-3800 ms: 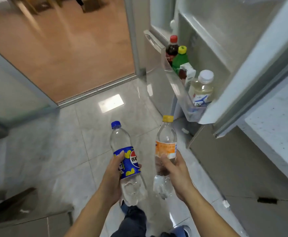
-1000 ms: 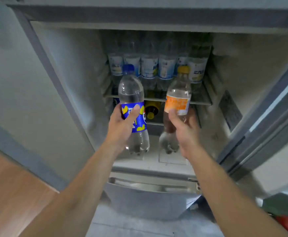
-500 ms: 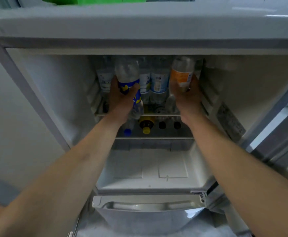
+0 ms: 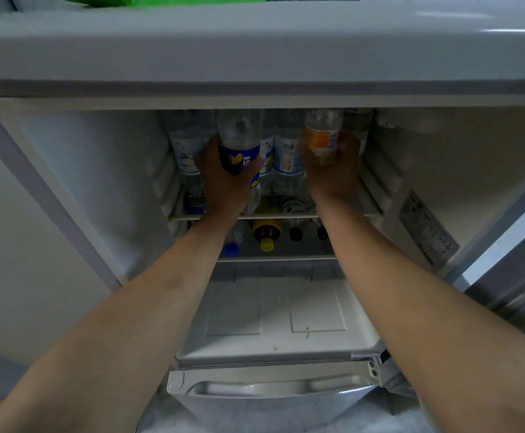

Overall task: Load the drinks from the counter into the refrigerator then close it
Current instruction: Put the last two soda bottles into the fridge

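Left hand (image 4: 226, 179) wrapping blue-labelled clear plastic bottle (image 4: 239, 142), right hand (image 4: 333, 170) orange-labelled one (image 4: 322, 135), both over upper wire shelf (image 4: 376, 210). Probably full, heavy, slick; mid-body grip best.

left hand (image 4: 223, 182) | right hand (image 4: 333, 173) | both bottles carried from floor-side into fridge, now at upper shelf

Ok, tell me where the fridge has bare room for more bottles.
Crowded: the upper shelf, a row of bottles behind both hands. The lower shelf holds lying bottles, no clear gap. Bare: the white cover panel under that shelf, bordered by the fridge walls and the drawer.
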A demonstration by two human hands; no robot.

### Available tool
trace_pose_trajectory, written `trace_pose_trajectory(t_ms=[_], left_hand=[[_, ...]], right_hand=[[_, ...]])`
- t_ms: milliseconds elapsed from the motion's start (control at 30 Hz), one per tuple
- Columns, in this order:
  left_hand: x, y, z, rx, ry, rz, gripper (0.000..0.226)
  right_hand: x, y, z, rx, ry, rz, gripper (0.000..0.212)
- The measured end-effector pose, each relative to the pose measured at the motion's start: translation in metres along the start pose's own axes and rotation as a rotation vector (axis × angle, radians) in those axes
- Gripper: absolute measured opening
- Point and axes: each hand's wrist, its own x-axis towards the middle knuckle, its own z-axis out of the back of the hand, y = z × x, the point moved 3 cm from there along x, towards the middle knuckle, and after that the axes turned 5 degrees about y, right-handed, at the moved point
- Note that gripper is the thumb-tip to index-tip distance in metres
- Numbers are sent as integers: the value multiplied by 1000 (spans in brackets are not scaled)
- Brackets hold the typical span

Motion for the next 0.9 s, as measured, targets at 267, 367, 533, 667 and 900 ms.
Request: trace_pose_trajectory(t_ms=[267, 367, 533, 667, 900], left_hand=[[-24, 29, 12, 94, 98, 28, 74], [-33, 35, 13, 162, 150, 60, 77], [-31, 37, 14, 259, 161, 104, 84], [-30, 40, 16, 293, 166, 128, 86], [-32, 42, 17, 293, 147, 149, 79]], right_hand=[[2, -5, 4, -122, -26, -72, 73], [0, -9, 5, -142, 17, -100, 71], [-3, -16, 10, -277, 83, -71, 53], [-6, -18, 11, -313, 80, -55, 51], [-9, -17, 11, -348, 51, -41, 53]])
